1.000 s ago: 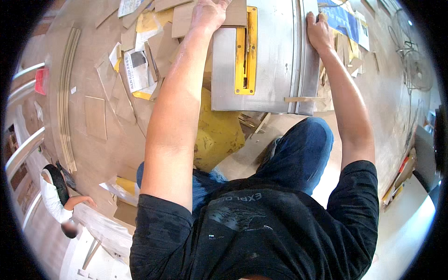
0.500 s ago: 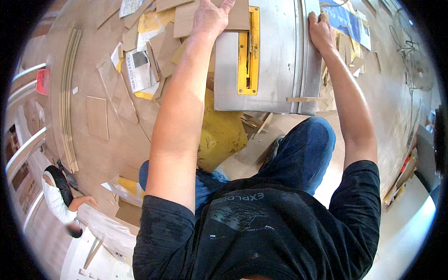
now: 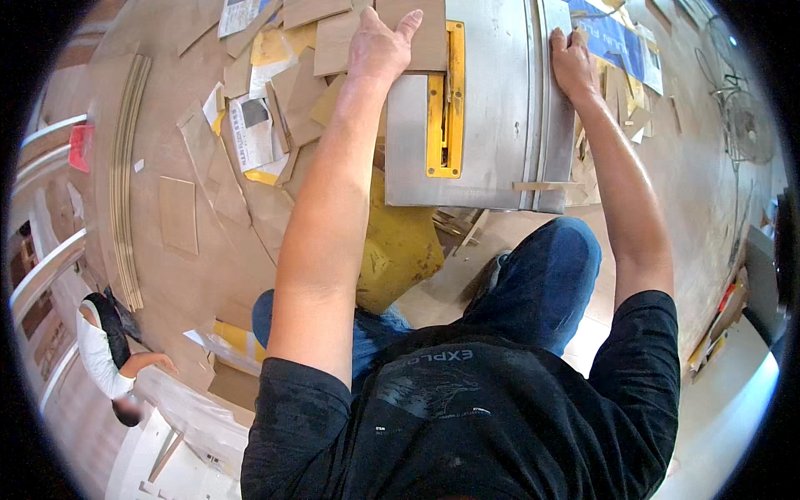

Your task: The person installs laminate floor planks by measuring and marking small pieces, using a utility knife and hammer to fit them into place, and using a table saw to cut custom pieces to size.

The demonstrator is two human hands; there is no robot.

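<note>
Far left: another person (image 3: pixel 104 354) in a white top, low in view, well apart from the work. Floor left of the saw: scattered flat brown board offcuts (image 3: pixel 179 215) and a stack of thin curved wood strips (image 3: pixel 123 179). Left hand (image 3: pixel 379 46) lies flat, fingers spread wide, palm pressing a thin brown plywood panel (image 3: pixel 417 33) at the far left corner of the grey metal table saw top (image 3: pixel 492 125). Yellow blade insert plate (image 3: pixel 446 100) just right of that hand, blade slot running near-far. Right hand (image 3: pixel 573 62) at the table's far right edge, fingers curled over the grey metal fence rail (image 3: pixel 546 108). Yellow saw base (image 3: pixel 400 250) under the near left corner.
</note>
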